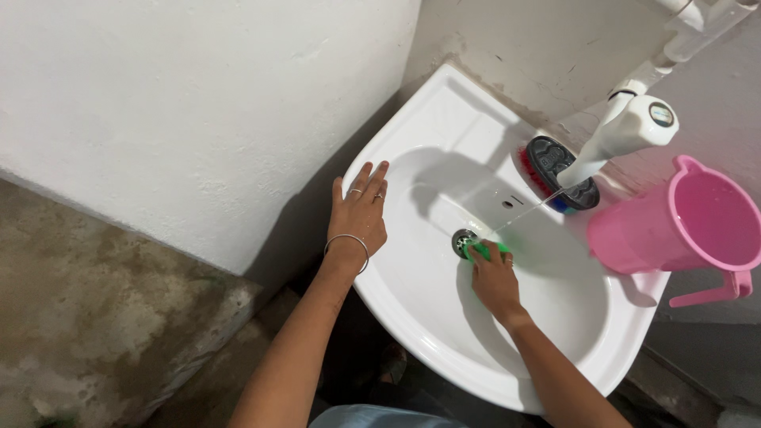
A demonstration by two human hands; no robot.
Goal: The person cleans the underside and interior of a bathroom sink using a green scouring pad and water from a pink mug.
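Note:
My left hand [361, 212] lies flat with fingers apart on the left rim of the white sink [444, 111], holding nothing; it wears rings and a thin bangle. Inside the basin my right hand [493, 277] is closed on a green scrubber [480, 250], pressed against the bowl right beside the metal drain [461, 239]. A thin stream of water [527, 212] runs from the white tap [626, 131] down toward the scrubber.
A pink plastic jug [674, 234] stands on the sink's right rim. A dark brush with red bristles [559, 170] lies on the back ledge under the tap. White walls enclose the corner; stained concrete floor lies to the left.

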